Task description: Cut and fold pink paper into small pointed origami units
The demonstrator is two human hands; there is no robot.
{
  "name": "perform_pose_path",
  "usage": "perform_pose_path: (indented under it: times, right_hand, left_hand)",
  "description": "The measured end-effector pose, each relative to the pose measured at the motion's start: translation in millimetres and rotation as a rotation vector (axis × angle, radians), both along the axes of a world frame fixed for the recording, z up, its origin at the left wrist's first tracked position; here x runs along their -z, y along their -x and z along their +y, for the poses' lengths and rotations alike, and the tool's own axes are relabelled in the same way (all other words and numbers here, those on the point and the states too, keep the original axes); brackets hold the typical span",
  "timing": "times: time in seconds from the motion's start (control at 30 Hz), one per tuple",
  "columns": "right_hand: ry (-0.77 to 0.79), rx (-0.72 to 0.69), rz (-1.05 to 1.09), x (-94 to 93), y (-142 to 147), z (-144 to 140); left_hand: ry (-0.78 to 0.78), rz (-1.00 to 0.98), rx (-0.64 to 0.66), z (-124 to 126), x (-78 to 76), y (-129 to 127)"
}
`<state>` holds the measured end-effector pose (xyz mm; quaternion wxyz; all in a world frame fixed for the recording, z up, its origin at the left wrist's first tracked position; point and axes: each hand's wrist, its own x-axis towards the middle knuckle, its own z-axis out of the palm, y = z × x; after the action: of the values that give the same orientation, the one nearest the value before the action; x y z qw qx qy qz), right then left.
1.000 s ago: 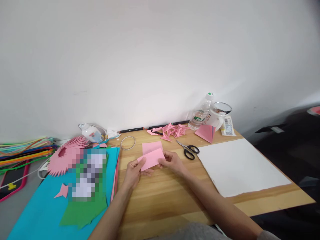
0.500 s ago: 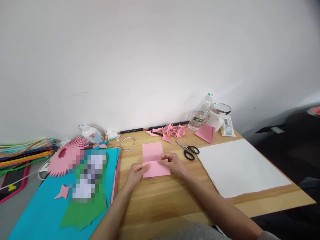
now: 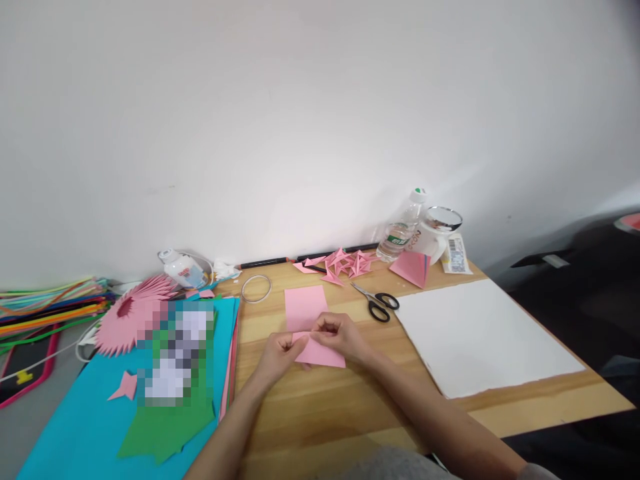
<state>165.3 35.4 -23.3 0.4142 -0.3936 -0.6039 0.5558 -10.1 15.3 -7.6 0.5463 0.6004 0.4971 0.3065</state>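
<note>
Left hand (image 3: pixel 278 351): fingers pinched on the left edge of a small pink paper (image 3: pixel 320 353), low over the desk (image 3: pixel 325 413).
Right hand (image 3: pixel 340 333): fingers closed on the same paper's upper edge, thumb and forefinger nipping it.
Pink paper: held between both hands at the middle of the desk, its near part lying flat on the wood.
Second pink sheet (image 3: pixel 304 307): flat on the desk just behind the hands, its near edge hidden by them.
Scissors (image 3: pixel 376 303): black-handled, just right of that sheet, apart from the hands.
Folded pink pieces (image 3: pixel 343 261): a loose heap by the wall, with a larger pink triangle (image 3: pixel 411 267) to their right.
White sheet (image 3: pixel 475 337): large, covering the desk's right part.
Containers: a plastic water bottle (image 3: pixel 403 230) lying tilted against a white mug (image 3: pixel 434 237); contents cannot be told.
Left side: blue and green paper sheets (image 3: pixel 75 427), a spiky pink paper flower (image 3: pixel 123 313), a glue bottle (image 3: pixel 180 268), a wire ring (image 3: pixel 256 288).
</note>
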Motion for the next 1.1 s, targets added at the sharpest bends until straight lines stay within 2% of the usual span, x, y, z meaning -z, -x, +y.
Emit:
perform_pose_path:
  times: [0.23,0.63,0.93,1.1]
  right_hand:
    - [-0.095,-0.030,-0.045,-5.1,1,-2]
    - [-0.146,-0.003,-0.098,-3.4,-11,8]
    - [-0.150,-0.043,-0.118,-3.4,-3,3]
    - [-0.105,-0.014,-0.135,-6.1,-10,8]
  left_hand:
    - [-0.131,0.028,-0.113,2,-1.0,-3]
    - [-0.104,-0.013,-0.194,6,-5.0,10]
    - [-0.133,0.023,-0.125,-1,-3.3,-4]
    - [-0.148,0.049,-0.145,3,-8.5,4]
